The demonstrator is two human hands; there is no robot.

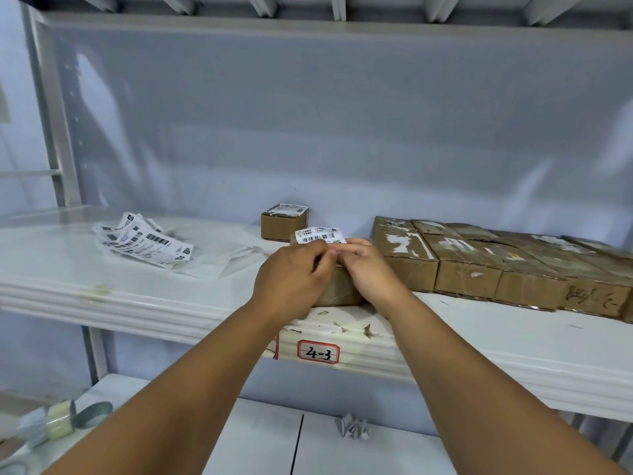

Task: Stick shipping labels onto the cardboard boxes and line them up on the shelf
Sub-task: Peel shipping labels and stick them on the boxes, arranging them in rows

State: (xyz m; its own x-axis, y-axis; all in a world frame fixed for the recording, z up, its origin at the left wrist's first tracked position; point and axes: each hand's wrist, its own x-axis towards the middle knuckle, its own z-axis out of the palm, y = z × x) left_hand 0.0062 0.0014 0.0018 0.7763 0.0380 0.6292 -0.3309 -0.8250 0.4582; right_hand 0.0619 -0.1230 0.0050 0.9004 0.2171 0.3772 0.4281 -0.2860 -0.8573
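Note:
A white shipping label (pixel 320 235) stands up above a cardboard box (pixel 339 291) near the front edge of the white shelf (pixel 137 296). My left hand (pixel 294 275) and my right hand (pixel 364 265) meet over the box top and both pinch the label's lower edge with curled fingers. The hands hide most of the box. A small labelled box (pixel 284 222) stands behind it. A row of several worn cardboard boxes (pixel 479 262) lies to the right. A loose pile of labels (pixel 144 241) lies to the left on backing paper.
A "4-3" tag (pixel 318 351) marks the shelf's front edge, with paper scraps above it. On the lower shelf sit tape rolls (pixel 61 419) at the left and a crumpled paper bit (pixel 354 427). A metal upright (pixel 54 132) stands at the left.

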